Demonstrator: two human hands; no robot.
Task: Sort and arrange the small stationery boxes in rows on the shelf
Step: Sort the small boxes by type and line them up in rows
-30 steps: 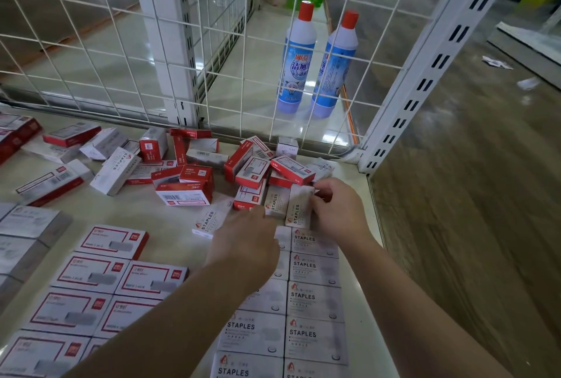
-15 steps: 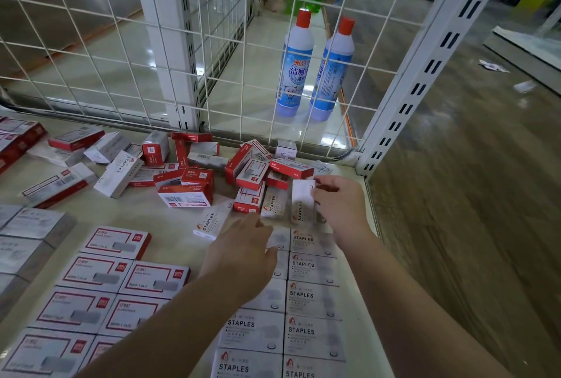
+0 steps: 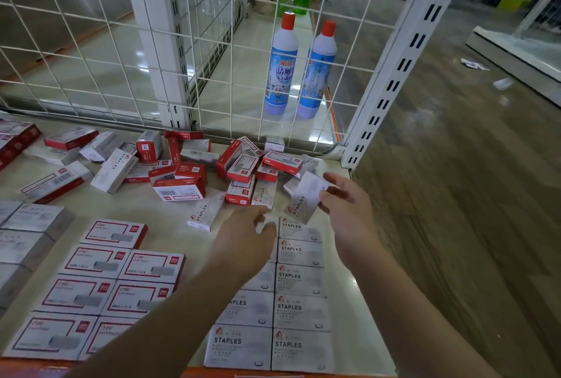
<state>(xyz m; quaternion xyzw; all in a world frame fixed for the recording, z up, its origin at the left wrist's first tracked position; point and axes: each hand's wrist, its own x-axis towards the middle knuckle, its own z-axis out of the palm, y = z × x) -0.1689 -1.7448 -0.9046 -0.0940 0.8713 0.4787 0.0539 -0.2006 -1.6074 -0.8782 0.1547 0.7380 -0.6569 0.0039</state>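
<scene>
I'm seeing the right hand (image 3: 349, 213) pinching a white staples box (image 3: 305, 200) just above the far end of the white rows (image 3: 299, 280), at about one o'clock on the shelf (image 3: 361, 311). The left hand (image 3: 246, 238) is hovering with fingers loosely spread, holding nothing — its forearm is covering part of the left row, and the loose pile (image 3: 239, 165) at twelve o'clock is too jumbled to count.

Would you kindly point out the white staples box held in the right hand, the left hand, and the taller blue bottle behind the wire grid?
white staples box (image 3: 305, 198), head view, on its printed top face.
left hand (image 3: 243, 241), head view, on its back.
taller blue bottle (image 3: 280, 69), head view, on its label.
</scene>
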